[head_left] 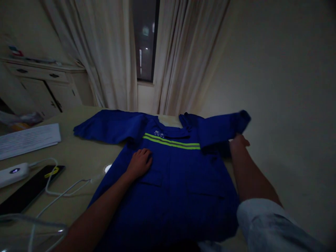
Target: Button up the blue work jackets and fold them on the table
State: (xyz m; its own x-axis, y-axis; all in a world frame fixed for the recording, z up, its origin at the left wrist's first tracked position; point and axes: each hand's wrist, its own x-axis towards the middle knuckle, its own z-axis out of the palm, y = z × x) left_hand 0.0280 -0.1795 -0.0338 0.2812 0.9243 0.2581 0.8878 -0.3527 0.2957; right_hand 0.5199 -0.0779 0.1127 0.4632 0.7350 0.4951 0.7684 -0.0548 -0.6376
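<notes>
A blue work jacket (170,168) lies spread out, front side up, with a yellow-green and grey reflective stripe across its chest and small white lettering above the stripe. Its collar points away from me. My left hand (140,161) rests on the chest just below the stripe, palm down, fingers lying on the cloth. At the right, my right hand (238,142) is at the underside of the sleeve (223,127) near its cuff, closed on the cloth; some of its fingers are hidden. The other sleeve (110,126) stretches out to the left on the table.
The table (86,157) carries printed papers (30,140), a white power bank (14,174) with a cable, and a dark phone-like slab (28,190) on the left. A clear plastic object stands at the lower left. Curtains (110,52), a window and a cabinet (44,84) are behind; a wall is at right.
</notes>
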